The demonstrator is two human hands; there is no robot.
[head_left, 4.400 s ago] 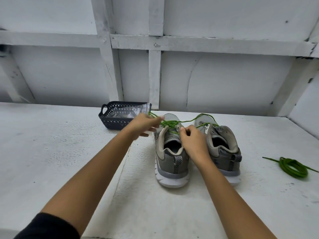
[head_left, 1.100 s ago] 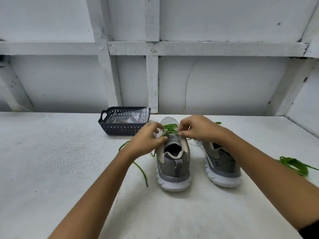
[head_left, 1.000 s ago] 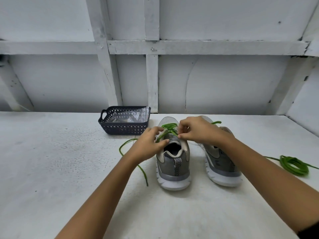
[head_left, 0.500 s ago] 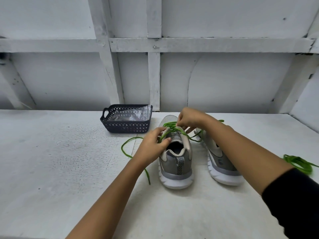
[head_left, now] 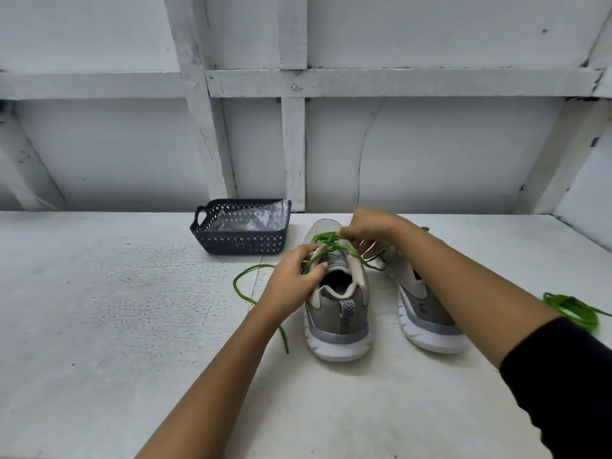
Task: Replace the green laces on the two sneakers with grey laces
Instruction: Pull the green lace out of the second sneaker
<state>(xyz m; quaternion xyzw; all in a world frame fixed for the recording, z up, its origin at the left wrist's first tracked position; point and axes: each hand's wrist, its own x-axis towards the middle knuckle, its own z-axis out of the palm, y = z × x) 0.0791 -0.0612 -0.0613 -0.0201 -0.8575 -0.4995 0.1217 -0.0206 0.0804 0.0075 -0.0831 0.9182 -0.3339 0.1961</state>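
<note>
Leftmost, the white surface [head_left: 99, 326] carries a dark lattice basket [head_left: 238, 241] at ten o'clock of the sneakers, close to the wall, with crumpled clear plastic [head_left: 251, 220] inside it. Toward four o'clock from the basket, one loose end of the green lace [head_left: 326, 239] curves over the surface in an open loop. It then runs under the left forearm and ends at eight o'clock of the left sneaker [head_left: 337, 313]. The left grip [head_left: 291, 276] sits at that sneaker's nine o'clock side, beside the collar, thumb and curled fingers pinching a strand of the lace where it leaves the eyelets. The left sneaker stands upright on its sole, heel toward the camera and toe at twelve o'clock, with the lace threaded across its upper eyelets. The right grip [head_left: 367, 226] reaches over from three o'clock above the tongue, fingertips curled and pinching the lace at its crossings. Another strand drops from under it toward four o'clock, between the two sneakers. The right sneaker [head_left: 427, 326] stands just beside the first, at its three o'clock, partly hidden by the right forearm. Well apart at three o'clock, near the frame edge, lies a coiled lace [head_left: 573, 309], also green, just beyond the black sleeve [head_left: 563, 376].
</note>
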